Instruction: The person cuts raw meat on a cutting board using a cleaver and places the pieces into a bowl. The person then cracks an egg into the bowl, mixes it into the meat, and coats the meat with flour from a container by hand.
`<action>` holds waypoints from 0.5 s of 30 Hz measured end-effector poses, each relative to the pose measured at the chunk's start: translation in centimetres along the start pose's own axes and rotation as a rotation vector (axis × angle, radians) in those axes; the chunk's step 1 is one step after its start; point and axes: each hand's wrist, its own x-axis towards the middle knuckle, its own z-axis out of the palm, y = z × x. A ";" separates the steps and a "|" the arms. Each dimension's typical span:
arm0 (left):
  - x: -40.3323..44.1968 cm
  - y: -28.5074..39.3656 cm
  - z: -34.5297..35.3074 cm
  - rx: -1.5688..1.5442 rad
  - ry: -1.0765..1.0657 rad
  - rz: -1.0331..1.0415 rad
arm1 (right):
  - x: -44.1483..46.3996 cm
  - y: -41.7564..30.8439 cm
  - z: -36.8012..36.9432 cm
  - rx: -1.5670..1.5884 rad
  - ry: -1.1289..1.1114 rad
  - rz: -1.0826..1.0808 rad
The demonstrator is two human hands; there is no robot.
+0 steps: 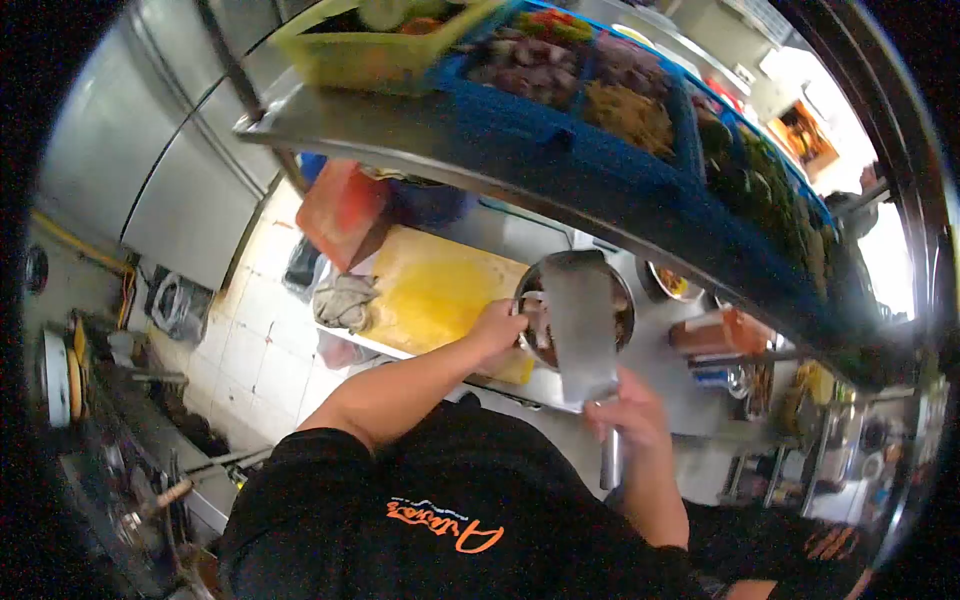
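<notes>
My right hand (637, 405) is closed around a cleaver where its blade meets the metal handle. The broad blade of the cleaver (585, 325) points away from me, over a round metal bowl (627, 335), and hides much of its inside. Dark reddish-brown pieces, perhaps meat, show in the bowl beside the blade. At the bowl's left side, my left hand (500, 325) grips the rim. Left of the bowl lies a yellow-stained cutting board (435, 290), with a crumpled grey cloth (345, 302) on its left end.
A metal shelf (400, 165) crosses above the counter, carrying blue bins (560, 120) of chopped vegetables and a yellow-green tub (385, 55). A red container (345, 215) stands behind the board. Farther right are a small bowl (672, 282) and a reddish tub (720, 332). Another person's black sleeve (790, 545) is at lower right.
</notes>
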 end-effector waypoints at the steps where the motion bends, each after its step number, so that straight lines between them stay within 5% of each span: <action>1: -0.7 -0.4 -1.6 -0.019 0.034 0.003 | 1.4 -1.0 1.2 -0.020 -0.033 0.006; 4: -3.6 -3.7 -6.3 0.064 0.153 0.031 | 7.5 -3.7 6.4 0.080 -0.141 -0.006; 7: -7.0 -7.9 -10.7 -0.195 0.302 0.110 | 14.5 -5.6 10.0 0.061 -0.123 -0.081; 9: -10.6 -7.9 -13.7 -0.386 0.419 -0.035 | 19.3 -6.8 10.8 -0.243 -0.107 -0.144; 13: -16.1 -10.8 -19.4 -0.520 0.625 0.040 | 25.4 -8.3 12.1 -0.201 -0.235 -0.081; 15: -18.3 -11.6 -22.0 -0.571 0.752 0.033 | 26.4 -8.1 12.6 0.393 -0.276 -0.014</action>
